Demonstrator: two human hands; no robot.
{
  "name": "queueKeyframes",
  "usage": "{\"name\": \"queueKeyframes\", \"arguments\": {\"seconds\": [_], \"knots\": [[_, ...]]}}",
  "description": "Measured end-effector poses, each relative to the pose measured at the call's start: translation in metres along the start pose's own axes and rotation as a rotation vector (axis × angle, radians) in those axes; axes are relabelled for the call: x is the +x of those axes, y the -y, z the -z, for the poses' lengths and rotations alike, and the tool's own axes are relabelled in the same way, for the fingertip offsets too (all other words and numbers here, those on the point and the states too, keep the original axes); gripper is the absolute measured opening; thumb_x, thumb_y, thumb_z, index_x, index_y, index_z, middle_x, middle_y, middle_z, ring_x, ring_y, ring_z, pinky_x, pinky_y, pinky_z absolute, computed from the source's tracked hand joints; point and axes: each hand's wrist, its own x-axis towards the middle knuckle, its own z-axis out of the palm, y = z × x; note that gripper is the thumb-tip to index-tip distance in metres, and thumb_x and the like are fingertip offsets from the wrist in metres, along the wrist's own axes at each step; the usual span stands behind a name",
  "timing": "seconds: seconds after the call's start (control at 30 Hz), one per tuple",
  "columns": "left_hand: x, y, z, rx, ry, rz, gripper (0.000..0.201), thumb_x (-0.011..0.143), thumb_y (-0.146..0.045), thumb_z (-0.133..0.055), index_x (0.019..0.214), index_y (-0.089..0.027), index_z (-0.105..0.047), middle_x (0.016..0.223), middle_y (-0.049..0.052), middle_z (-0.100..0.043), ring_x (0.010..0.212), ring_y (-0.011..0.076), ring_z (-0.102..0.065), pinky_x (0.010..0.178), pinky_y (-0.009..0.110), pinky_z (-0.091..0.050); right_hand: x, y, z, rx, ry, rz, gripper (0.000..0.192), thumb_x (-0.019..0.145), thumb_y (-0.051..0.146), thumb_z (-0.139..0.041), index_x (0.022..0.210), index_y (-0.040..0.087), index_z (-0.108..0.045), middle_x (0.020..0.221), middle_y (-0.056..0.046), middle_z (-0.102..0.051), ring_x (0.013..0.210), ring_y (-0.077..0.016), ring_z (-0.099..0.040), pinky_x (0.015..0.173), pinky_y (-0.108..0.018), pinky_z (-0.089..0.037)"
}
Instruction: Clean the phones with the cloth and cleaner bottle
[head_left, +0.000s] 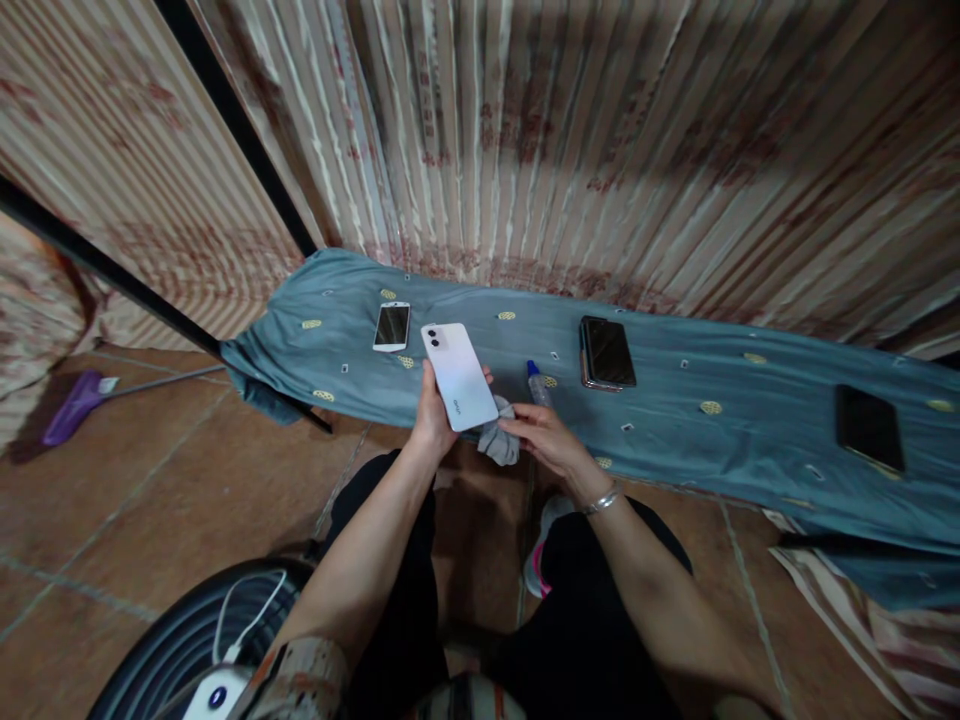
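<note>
Closest up, a white boxy gadget [214, 698] with a white cable [244, 632] beside it is sitting well behind and left of the left hand [433, 418]. That hand is gripping a pale pearly-white rectangular smartphone [461, 375] by its edges, camera side facing up, over the tabletop [480, 296] that's wearing a patterned blue-green cloth. Right hand [553, 437] is pinching a crumpled grey rag [499, 443] at the phone's lower corner. Just past the right hand, a clear bottle with a blue cap [536, 383] is sitting. Small white-framed phone [392, 327] is resting beyond the left hand, while a stack of dark-screened phones [609, 353] and, farther over, a black rectangular device [870, 428] are lying right of both hands.
</note>
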Motion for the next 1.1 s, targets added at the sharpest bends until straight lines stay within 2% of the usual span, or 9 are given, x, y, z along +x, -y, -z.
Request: {"name": "queueKeyframes", "arguments": {"seconds": [0.1,0.23,0.37,0.47,0.6,0.77,0.9,1.1], "knots": [[-0.002,0.002,0.001,0.044,-0.043,-0.002,0.075,0.096,-0.061,-0.021,0.135,-0.007,-0.055,0.083,0.012,-0.076,0.076,0.0217,-0.073,0.08,0.032,-0.055,0.006,-0.003,0.016,-0.317,-0.211,0.205,0.028,0.071,0.044,-0.075,0.082,0.018,-0.072,0.076,-0.001,-0.073,0.069,-0.0157,-0.064,0.067,-0.028,-0.053],[-0.006,0.014,-0.002,0.128,-0.043,0.065,0.072,0.097,-0.058,-0.023,0.131,-0.005,-0.058,0.081,0.013,-0.076,0.071,0.0218,-0.073,0.075,0.031,-0.056,0.01,-0.003,0.026,-0.548,-0.461,0.399,0.026,0.083,0.042,-0.061,0.094,0.022,-0.073,0.082,-0.003,-0.074,0.075,-0.0192,-0.066,0.078,-0.033,-0.053],[-0.01,0.032,-0.004,0.183,-0.011,0.175,0.068,0.098,-0.055,-0.026,0.127,-0.005,-0.061,0.081,0.014,-0.077,0.071,0.0226,-0.073,0.079,0.034,-0.056,0.011,0.004,0.025,-0.651,-0.594,0.594,0.025,0.087,0.037,-0.057,0.104,0.026,-0.072,0.107,-0.004,-0.073,0.101,-0.024,-0.064,0.097,-0.041,-0.047],[-0.011,0.044,-0.002,0.201,0.05,0.237,0.068,0.097,-0.057,-0.029,0.124,-0.005,-0.063,0.085,0.016,-0.077,0.074,0.0245,-0.073,0.083,0.036,-0.056,0.012,0.01,0.03,-0.806,-0.663,0.658,0.03,0.09,0.035,-0.052,0.111,0.025,-0.07,0.117,-0.007,-0.07,0.114,-0.026,-0.058,0.106,-0.047,-0.041],[-0.014,0.056,-0.002,0.225,0.095,0.289,0.068,0.096,-0.057,-0.03,0.121,-0.005,-0.066,0.09,0.018,-0.077,0.081,0.0266,-0.074,0.085,0.038,-0.056,0.012,0.015,0.034,-1.001,-0.666,0.692,0.034,0.093,0.029,-0.047,0.119,0.023,-0.067,0.117,-0.009,-0.069,0.114,-0.0265,-0.057,0.107,-0.049,-0.04],[-0.015,0.062,-0.006,0.225,0.018,0.242,0.054,0.098,-0.049,-0.037,0.121,-0.009,-0.066,0.096,0.014,-0.077,0.088,0.0255,-0.073,0.091,0.038,-0.054,0.01,0.012,0.021,-1.188,-0.526,0.705,0.039,0.096,0.028,-0.044,0.128,0.015,-0.063,0.126,-0.015,-0.065,0.116,-0.0279,-0.056,0.105,-0.046,-0.044],[-0.013,0.061,-0.005,0.243,-0.025,0.207,0.051,0.099,-0.046,-0.038,0.119,-0.011,-0.068,0.096,0.011,-0.077,0.09,0.0235,-0.073,0.092,0.035,-0.052,0.008,0.008,0.013,-1.225,-0.447,0.732,0.043,0.099,0.029,-0.037,0.132,0.012,-0.06,0.134,-0.016,-0.06,0.123,-0.0286,-0.052,0.109,-0.048,-0.041],[-0.012,0.063,0.001,0.242,-0.009,0.207,0.048,0.098,-0.046,-0.042,0.117,-0.012,-0.07,0.091,0.01,-0.078,0.091,0.0228,-0.073,0.09,0.033,-0.053,0.009,0.006,0.015,-1.238,-0.46,0.697,0.045,0.099,0.027,-0.034,0.135,0.013,-0.058,0.135,-0.016,-0.059,0.125,-0.0294,-0.051,0.11,-0.05,-0.04]]}}
